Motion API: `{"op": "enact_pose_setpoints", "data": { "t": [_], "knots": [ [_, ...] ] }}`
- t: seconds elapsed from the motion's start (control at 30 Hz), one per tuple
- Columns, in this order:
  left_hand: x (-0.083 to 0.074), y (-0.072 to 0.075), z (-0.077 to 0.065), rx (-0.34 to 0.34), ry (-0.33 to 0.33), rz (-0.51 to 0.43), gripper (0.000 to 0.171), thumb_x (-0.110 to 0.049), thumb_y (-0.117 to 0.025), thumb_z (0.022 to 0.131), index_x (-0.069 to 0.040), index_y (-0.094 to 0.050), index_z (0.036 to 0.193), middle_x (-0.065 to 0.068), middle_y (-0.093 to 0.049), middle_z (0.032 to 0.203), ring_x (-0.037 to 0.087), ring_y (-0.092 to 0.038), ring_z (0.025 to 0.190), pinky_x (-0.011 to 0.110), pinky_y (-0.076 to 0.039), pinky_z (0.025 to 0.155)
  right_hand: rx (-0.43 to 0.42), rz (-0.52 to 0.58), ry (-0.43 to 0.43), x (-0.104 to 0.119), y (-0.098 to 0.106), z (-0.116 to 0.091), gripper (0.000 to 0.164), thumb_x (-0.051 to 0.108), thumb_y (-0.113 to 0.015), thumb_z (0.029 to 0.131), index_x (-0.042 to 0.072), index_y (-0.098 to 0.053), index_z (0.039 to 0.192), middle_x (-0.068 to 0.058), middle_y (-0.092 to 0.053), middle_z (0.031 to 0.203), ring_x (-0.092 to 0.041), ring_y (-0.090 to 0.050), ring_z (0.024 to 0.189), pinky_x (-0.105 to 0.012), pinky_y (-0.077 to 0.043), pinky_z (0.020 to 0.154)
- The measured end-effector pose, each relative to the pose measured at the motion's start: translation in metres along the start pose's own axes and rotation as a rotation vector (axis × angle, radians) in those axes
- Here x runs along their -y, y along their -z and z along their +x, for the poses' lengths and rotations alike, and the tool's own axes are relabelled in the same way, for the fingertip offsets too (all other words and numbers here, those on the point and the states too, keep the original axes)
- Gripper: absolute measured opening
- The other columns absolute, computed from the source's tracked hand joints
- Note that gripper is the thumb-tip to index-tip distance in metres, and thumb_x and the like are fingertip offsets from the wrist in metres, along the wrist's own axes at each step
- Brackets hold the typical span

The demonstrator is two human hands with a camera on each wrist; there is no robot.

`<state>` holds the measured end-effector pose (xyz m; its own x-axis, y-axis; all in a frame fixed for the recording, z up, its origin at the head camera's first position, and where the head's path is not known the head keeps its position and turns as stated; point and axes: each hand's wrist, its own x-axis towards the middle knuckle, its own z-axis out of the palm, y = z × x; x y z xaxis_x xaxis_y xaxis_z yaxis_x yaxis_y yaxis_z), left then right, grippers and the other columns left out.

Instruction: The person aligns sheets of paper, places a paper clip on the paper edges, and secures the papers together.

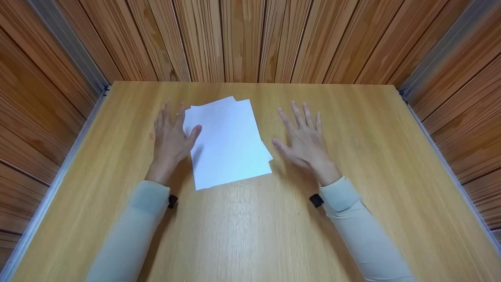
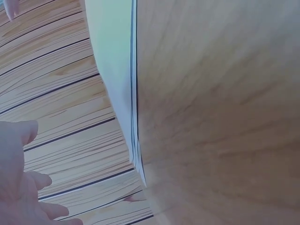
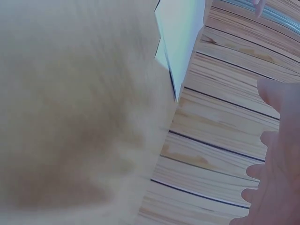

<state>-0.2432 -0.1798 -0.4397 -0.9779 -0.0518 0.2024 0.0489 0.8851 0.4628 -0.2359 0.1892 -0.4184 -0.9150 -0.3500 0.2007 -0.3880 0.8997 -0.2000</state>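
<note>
Several white sheets of paper (image 1: 227, 145) lie in a loosely fanned stack on the table, their edges and corners not lined up. My left hand (image 1: 170, 137) is at the stack's left side, fingers spread and thumb overlapping the paper in the head view. To the right of the sheets, my right hand (image 1: 305, 143) is held apart from them with its fingers spread and nothing in it. The left wrist view has the layered edge of the paper (image 2: 112, 61) beside the left hand (image 2: 23, 178). A paper corner (image 3: 180, 42) shows across from the right hand (image 3: 276, 159) in the right wrist view.
The wooden table (image 1: 242, 235) reaches back to a plank wall (image 1: 242, 39). Plank walls also stand at the left and right, with grey metal strips (image 1: 446, 156) along the table's sides. A small black device (image 1: 316, 200) is at the right wrist, another (image 1: 172, 201) at the left.
</note>
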Motion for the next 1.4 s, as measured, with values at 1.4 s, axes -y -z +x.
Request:
{"op": "enact_pose_setpoints", "data": {
  "t": [1.4],
  "knots": [
    [-0.003,-0.013,0.013,0.198,0.161,-0.151,0.086,-0.046,-0.064,0.102,-0.015,-0.022,0.171,0.025,-0.01,0.174,0.049,-0.021,0.154,0.068,-0.032,0.119,0.145,0.51,-0.081,0.047,-0.052,0.031,0.087,0.046,-0.063,0.103,0.012,-0.02,0.171,-0.02,-0.02,0.172,-0.041,-0.024,0.157,-0.064,-0.027,0.124]
  ]
}}
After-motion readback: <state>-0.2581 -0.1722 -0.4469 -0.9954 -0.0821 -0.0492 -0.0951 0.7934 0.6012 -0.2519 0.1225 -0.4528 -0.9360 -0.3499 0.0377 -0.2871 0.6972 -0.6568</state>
